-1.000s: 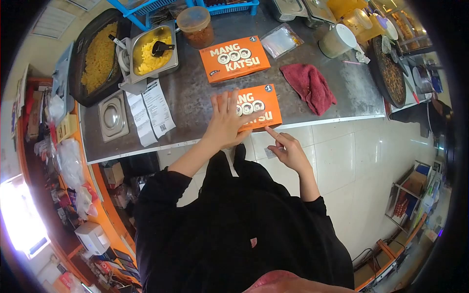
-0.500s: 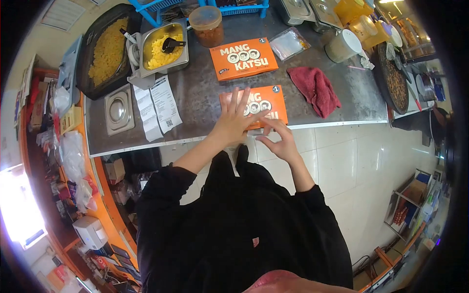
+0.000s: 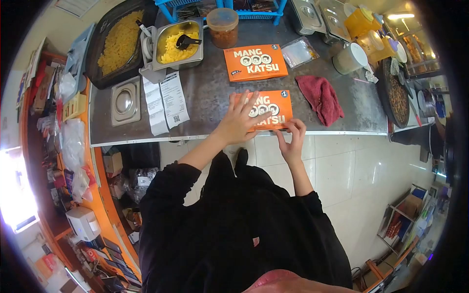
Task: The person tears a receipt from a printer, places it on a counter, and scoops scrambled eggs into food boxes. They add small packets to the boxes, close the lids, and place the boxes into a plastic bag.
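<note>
An orange "Mang Katsu" cardboard food box (image 3: 266, 106) lies at the counter's front edge. My left hand (image 3: 238, 121) rests on its left part, fingers spread over the lid. At the box's front right corner is my right hand (image 3: 293, 140), its thumb against the front side and its bent fingers at the top edge. A second matching box (image 3: 255, 63) sits just behind, lid down. To the right lies a crumpled dark red cloth (image 3: 320, 100). Printed receipts (image 3: 168, 105) are spread on the left of the counter.
Along the back stand a steel pan of yellow food (image 3: 178, 46) with a black scoop, a lidded tub (image 3: 223, 29) and a blue basket (image 3: 266, 10). A black tray (image 3: 95, 80) is far left. A plastic packet (image 3: 300, 51) and white-lidded container (image 3: 349, 58) stand right.
My right hand has shifted right along the near box's front edge to its corner. My left hand stays spread on the lid. The whole view has shifted slightly.
</note>
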`<action>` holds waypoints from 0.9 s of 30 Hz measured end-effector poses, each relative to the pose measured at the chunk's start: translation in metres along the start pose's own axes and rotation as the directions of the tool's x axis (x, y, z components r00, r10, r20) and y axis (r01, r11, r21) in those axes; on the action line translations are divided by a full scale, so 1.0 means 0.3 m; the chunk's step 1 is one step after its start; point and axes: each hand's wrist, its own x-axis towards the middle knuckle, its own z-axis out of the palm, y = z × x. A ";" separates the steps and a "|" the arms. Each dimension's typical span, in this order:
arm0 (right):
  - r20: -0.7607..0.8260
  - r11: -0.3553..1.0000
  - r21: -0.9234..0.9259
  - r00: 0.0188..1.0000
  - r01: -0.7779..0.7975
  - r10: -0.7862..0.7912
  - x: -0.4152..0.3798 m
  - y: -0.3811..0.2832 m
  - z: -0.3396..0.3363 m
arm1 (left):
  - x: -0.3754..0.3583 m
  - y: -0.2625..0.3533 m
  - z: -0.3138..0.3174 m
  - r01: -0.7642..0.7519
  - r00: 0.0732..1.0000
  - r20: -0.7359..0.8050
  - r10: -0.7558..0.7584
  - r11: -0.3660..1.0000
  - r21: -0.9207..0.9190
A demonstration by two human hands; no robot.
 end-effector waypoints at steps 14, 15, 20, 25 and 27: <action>0.274 0.774 -0.556 0.946 0.302 -0.172 -0.012 0.036 -0.025 | -0.004 0.007 0.013 0.033 0.999 -0.014 -0.034 0.995 -0.095; 0.306 0.792 -0.552 0.947 0.260 -0.097 -0.004 0.005 -0.044 | -0.022 -0.006 -0.010 0.028 0.999 -0.034 -0.032 0.993 -0.111; 0.269 0.982 -0.148 0.960 0.115 -0.071 0.081 -0.231 0.117 | -0.245 -0.112 -0.196 0.451 0.702 -0.375 -0.605 0.786 -0.423; 0.482 0.951 0.308 0.864 -0.013 -0.144 0.154 -0.459 0.641 | -0.549 -0.423 -0.147 0.886 0.214 -0.497 -0.841 0.381 -0.264; 0.540 0.963 0.264 0.836 -0.060 -0.096 0.169 -0.456 0.873 | -0.554 -0.469 -0.174 0.906 0.186 -0.382 -0.905 0.309 -0.290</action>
